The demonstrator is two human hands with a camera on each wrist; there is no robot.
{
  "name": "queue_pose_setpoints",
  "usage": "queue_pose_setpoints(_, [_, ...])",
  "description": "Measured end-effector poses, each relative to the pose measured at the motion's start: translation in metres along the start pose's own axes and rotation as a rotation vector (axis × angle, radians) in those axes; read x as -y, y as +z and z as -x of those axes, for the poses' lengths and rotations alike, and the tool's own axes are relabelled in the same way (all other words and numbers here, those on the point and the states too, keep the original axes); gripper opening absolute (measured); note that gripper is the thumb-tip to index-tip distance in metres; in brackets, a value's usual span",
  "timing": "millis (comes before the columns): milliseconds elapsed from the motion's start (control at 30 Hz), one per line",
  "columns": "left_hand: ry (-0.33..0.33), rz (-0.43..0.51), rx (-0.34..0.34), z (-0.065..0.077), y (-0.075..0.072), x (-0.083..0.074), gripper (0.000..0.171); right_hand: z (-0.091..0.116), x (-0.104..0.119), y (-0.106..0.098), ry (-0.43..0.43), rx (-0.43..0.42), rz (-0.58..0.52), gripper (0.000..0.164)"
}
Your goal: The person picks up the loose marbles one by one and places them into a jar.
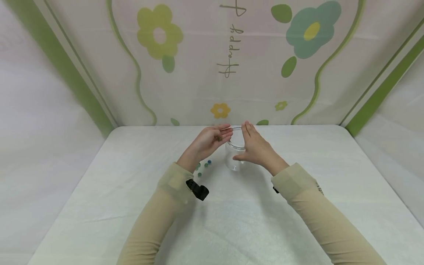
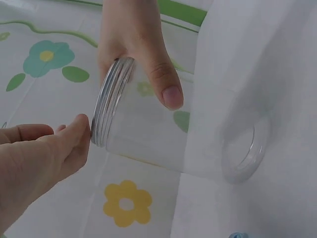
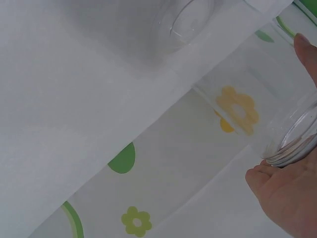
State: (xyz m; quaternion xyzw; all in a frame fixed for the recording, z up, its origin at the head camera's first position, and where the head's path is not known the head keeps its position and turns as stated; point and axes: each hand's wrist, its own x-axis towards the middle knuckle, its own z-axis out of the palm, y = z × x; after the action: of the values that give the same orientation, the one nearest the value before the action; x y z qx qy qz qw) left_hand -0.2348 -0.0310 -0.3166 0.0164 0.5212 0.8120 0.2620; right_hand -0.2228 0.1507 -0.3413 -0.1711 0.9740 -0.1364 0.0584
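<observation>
A clear glass jar [image 1: 232, 158] stands upright on the white table, its mouth up. My right hand [image 1: 256, 147] holds it from the right near the rim, thumb on the near side and fingers towards the far side. In the left wrist view the right thumb [image 2: 166, 82] lies along the jar wall. My left hand [image 1: 210, 141] is palm up at the left of the mouth, its fingers extended to the rim. A small dark greenish thing [image 1: 218, 138] shows in its palm. Fingertips of the left hand [image 3: 292, 193] are right at the rim in the right wrist view.
Several green marbles [image 1: 206, 165] and one blue marble [image 1: 209, 162] lie on the table [image 1: 132, 206] beside the left wrist. A fabric wall [image 1: 195, 88] with printed flowers rises behind the table's far edge. White side walls stand left and right.
</observation>
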Motion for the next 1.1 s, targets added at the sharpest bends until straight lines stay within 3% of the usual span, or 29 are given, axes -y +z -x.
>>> queue_pose_setpoints(200, [-0.006,-0.038,0.007,-0.0015,-0.0034,0.0015,0.044,-0.0002,-0.0006,0.0006,-0.004,-0.001,0.005,0.116])
queue_pose_setpoints(467, [-0.01,-0.1,-0.154,-0.0051,-0.0053,0.0035,0.036,0.0001,-0.0008,0.0001,-0.013,-0.008,0.005,0.116])
queue_pose_setpoints(600, [-0.021,-0.083,-0.193,-0.0043,-0.0053,0.003,0.033,0.0005,-0.001,0.0004,-0.009,-0.009,-0.001,0.116])
queue_pose_setpoints(767, [-0.011,0.036,-0.153,-0.001,-0.005,0.0001,0.035,0.0003,-0.0002,-0.0003,-0.003,-0.004,-0.004,0.117])
queue_pose_setpoints(833, [-0.005,0.043,-0.123,-0.0008,-0.0053,-0.0005,0.038,0.0003,-0.0001,-0.0005,0.0,-0.003,-0.006,0.117])
queue_pose_setpoints(1000, [0.009,-0.062,-0.079,-0.0029,-0.0055,0.0007,0.041,-0.0002,-0.0006,0.0,-0.001,-0.006,-0.01,0.117])
queue_pose_setpoints(1100, [0.036,-0.123,-0.086,-0.0039,-0.0042,0.004,0.042,-0.0008,-0.0011,0.0008,-0.002,-0.008,-0.016,0.117])
